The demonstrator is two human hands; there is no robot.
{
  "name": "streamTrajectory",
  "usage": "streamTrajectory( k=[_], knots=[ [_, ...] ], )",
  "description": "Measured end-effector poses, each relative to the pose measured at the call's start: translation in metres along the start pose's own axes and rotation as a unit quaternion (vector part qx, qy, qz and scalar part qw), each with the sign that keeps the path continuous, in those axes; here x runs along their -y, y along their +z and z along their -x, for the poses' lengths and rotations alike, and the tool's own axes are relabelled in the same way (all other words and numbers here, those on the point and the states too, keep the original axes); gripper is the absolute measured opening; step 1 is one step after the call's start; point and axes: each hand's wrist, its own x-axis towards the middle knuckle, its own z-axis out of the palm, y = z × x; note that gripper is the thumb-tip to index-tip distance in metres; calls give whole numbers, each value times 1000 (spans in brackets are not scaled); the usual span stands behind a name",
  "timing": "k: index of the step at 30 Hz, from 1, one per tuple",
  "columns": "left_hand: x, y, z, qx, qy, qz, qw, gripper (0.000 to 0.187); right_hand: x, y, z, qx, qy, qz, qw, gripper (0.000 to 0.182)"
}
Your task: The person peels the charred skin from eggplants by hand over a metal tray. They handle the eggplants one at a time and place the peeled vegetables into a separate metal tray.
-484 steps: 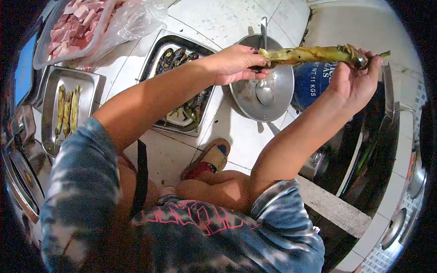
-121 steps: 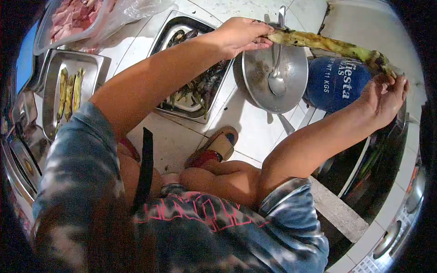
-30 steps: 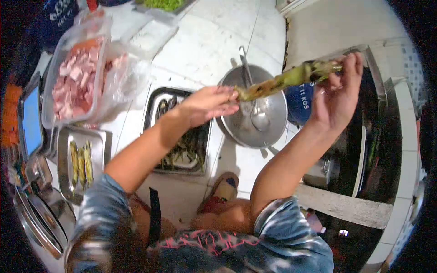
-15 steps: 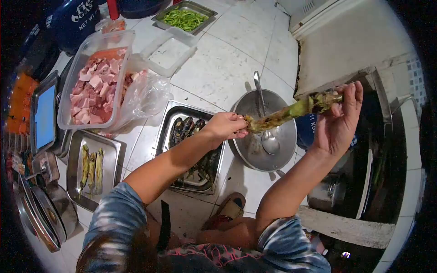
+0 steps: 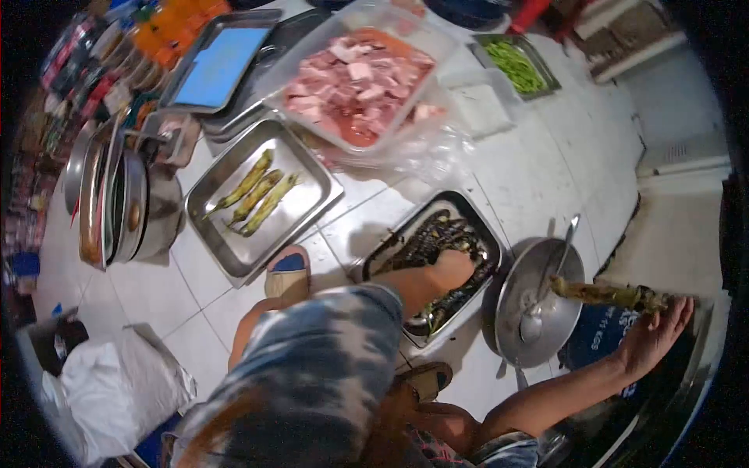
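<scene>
Gripping an eggplant [image 5: 608, 294], the right hand [image 5: 652, 337] is near the pot [image 5: 519, 296]. The left hand [image 5: 454, 270] is over the tray [image 5: 488, 240], its grip unclear.

Your left hand [image 5: 452, 271] dips into a metal tray [image 5: 497, 253], fingertips lost among blackened eggplants [image 5: 433, 234] blurred into one dark mass; your forearm covers part of the tray. Your right hand [image 5: 659, 335] hides one end of a blurred, peeled eggplant [image 5: 597, 292]. Beneath that hand, your forearm blocks part of a blue gas cylinder [image 5: 585, 343], its lettering only partly legible. Far ahead of your left hand, the top edge crops a dark blue container [image 5: 468, 12]. Well left of it, piled clutter [image 5: 86, 70] is too smeared to identify.
</scene>
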Motion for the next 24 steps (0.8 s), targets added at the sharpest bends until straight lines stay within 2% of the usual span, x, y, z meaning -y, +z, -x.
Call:
streamTrajectory(
  k=[2,4,5,6,8,9,12,13,16,20,24],
  knots=[
    [16,23,4,94,25,-85,992,14,-7,7,1,48,7,-16,999,28],
    [16,19,8,105,20,-72,992,14,-7,28,13,67,14,-20,997,26],
    [15,18,10,110,18,-70,991,14,-7,32,18,135,17,-82,987,23],
    [15,10,12,105,19,-63,992,14,-4,52,30,106,21,-80,991,21],
    [11,-6,14,95,21,-49,994,15,0,75,45,173,29,-125,976,19],
    [16,17,0,91,8,-31,995,14,3,93,57,208,39,-176,961,19],
    [17,-1,6,125,2,-23,992,15,12,142,95,302,60,-234,922,18],
    [20,4,0,177,-9,-35,984,20,15,159,110,338,66,-224,912,17],
    [28,7,2,179,17,-24,983,19,24,211,159,397,132,-153,895,14],
    [36,7,9,179,34,4,983,18,-11,260,202,570,163,-117,797,8],
    [40,6,15,181,54,30,982,17,-33,292,240,683,-68,8,727,11]
  ],
)
